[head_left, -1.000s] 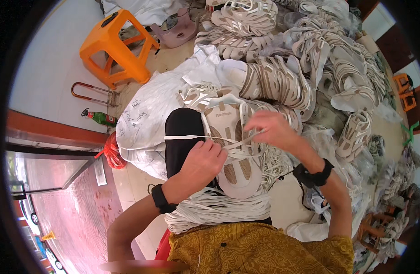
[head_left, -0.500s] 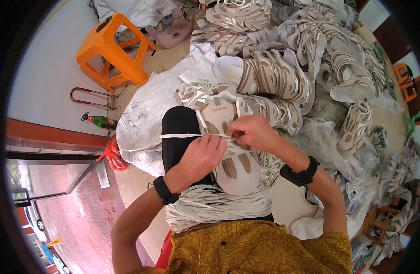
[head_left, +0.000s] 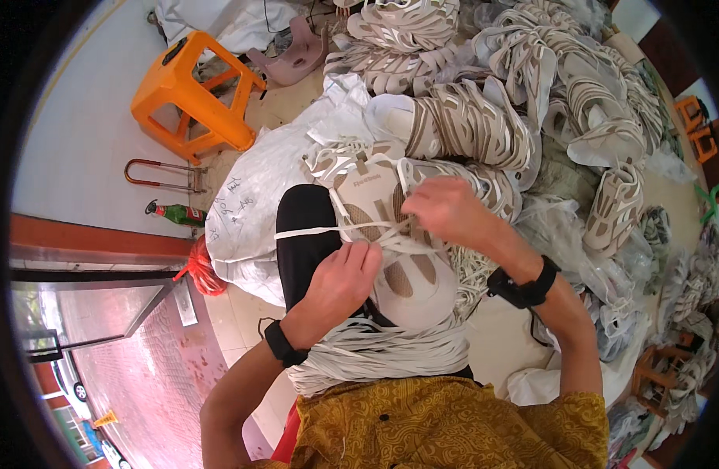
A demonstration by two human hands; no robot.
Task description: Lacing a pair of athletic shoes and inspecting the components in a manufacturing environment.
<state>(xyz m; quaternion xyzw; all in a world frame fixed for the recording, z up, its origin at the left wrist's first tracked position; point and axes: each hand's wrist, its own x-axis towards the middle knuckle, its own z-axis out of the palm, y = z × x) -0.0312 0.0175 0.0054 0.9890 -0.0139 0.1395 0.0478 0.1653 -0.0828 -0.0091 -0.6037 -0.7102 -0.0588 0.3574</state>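
A beige and white shoe upper [head_left: 414, 301] lies across my lap, its toe toward me. White shoelace [head_left: 308, 231] crosses its middle, and one length stretches left over my black-clad knee [head_left: 304, 211]. My left hand [head_left: 340, 281] is closed at the left side of the lacing, fingertips pinching the shoelace by the eyelets. Slightly smeared by motion, my right hand [head_left: 453, 211] is raised above the upper's right side, its fingers pinched on a shoelace strand. Between the hands, strands cross loosely. A thick bundle of white laces [head_left: 375, 356] rests over my lap, against my waist.
Stacks of similar shoe uppers [head_left: 469, 129] fill the floor ahead and right, among clear plastic bags [head_left: 555, 234]. A white woven sack [head_left: 254, 187] lies left of my knee. Farther left are an orange stool [head_left: 195, 94], a green bottle [head_left: 179, 213] and a red plastic bag [head_left: 207, 270].
My hands have moved apart: the right up and to the right, the left slightly down and left. The crossed shoelace strands between them now show. The view has shifted slightly.
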